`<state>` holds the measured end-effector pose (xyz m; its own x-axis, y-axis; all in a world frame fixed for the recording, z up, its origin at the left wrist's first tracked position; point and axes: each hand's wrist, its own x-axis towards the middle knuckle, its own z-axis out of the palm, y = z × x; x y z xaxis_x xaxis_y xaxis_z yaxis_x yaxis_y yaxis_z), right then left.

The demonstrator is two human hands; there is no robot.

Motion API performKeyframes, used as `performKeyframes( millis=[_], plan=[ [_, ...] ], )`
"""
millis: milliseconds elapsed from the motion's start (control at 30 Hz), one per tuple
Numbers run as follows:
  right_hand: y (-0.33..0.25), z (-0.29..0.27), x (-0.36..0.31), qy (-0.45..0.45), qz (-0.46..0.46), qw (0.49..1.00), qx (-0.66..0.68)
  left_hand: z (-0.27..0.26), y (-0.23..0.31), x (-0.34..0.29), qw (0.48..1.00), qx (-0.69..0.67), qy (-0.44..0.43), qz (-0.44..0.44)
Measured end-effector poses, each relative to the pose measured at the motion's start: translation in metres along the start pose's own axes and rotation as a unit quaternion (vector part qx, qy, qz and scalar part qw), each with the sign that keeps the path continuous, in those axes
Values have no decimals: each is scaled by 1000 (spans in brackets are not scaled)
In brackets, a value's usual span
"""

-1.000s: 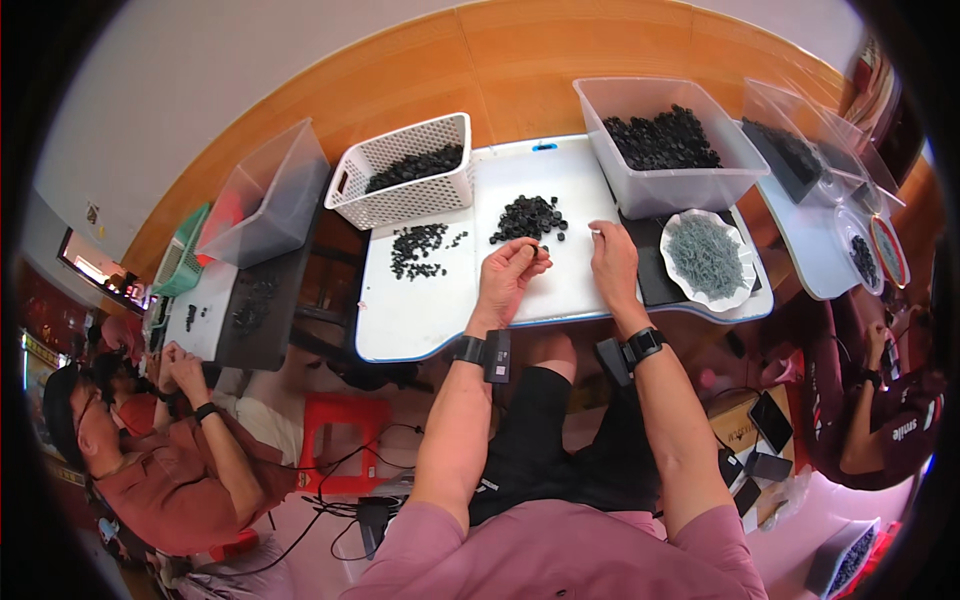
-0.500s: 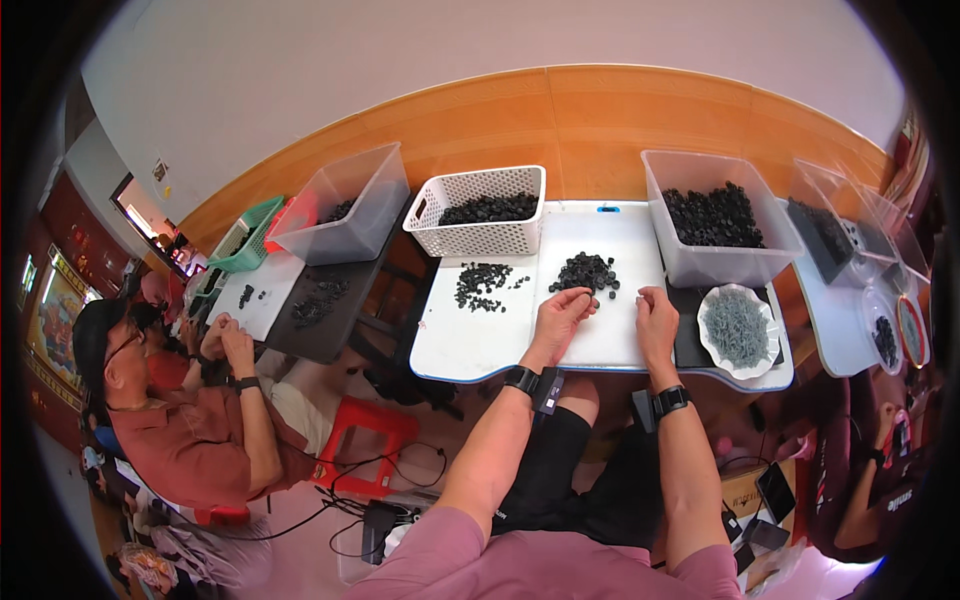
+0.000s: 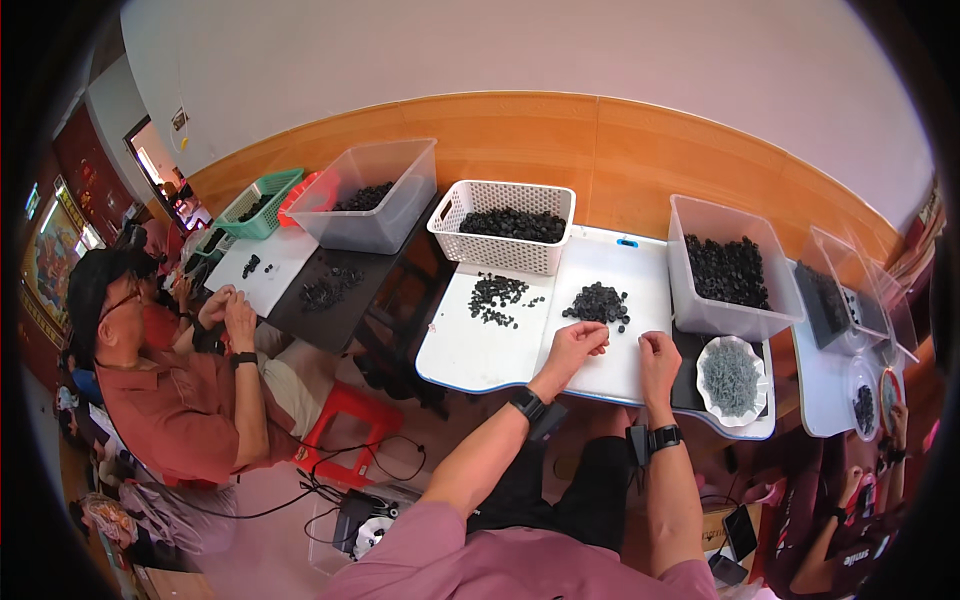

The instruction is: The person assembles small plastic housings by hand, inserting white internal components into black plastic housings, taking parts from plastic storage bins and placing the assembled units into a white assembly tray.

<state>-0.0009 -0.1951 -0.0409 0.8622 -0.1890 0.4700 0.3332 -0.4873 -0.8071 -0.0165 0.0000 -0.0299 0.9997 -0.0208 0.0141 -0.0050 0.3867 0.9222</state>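
Two hands, two black piles, three filled containers

You have two hands over one white worktop (image 3: 470, 355), set apart from each other. Your left hand (image 3: 577, 350) is near the front edge of one heap of chunky black pieces (image 3: 597, 302), its thumb and fingertips drawn together; you cannot tell from here whether that grip has a piece in it. Your right hand (image 3: 660, 366) is curled to the right of that heap, its fingertips bunched, and what its grip holds, if anything, cannot be told either.

To the left lies a second pile, of smaller black pieces (image 3: 495, 297), with a few strays at its right. Both piles are too crowded to count.

Three containers stand on your worktop: one white perforated basket (image 3: 500, 250) and one translucent tub (image 3: 735, 312), each with black pieces inside, and one white scalloped dish (image 3: 762, 397) of thin grey pieces. One dark mat (image 3: 686, 388) shows beside the dish. You wear two black wristbands, one on the left wrist (image 3: 527, 403), one on the right (image 3: 664, 437).
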Motion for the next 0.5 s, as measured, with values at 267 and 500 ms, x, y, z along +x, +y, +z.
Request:
performKeyframes(
  millis=[267, 500],
  plan=[
    [-6, -4, 3, -3, -13, 1000, 7, -48, 130, 78, 965, 198, -18, 174],
    [-4, 2, 5, -2, 30, 999, 39, -76, 166, 140, 766, 528, 164, 327]
  ],
)
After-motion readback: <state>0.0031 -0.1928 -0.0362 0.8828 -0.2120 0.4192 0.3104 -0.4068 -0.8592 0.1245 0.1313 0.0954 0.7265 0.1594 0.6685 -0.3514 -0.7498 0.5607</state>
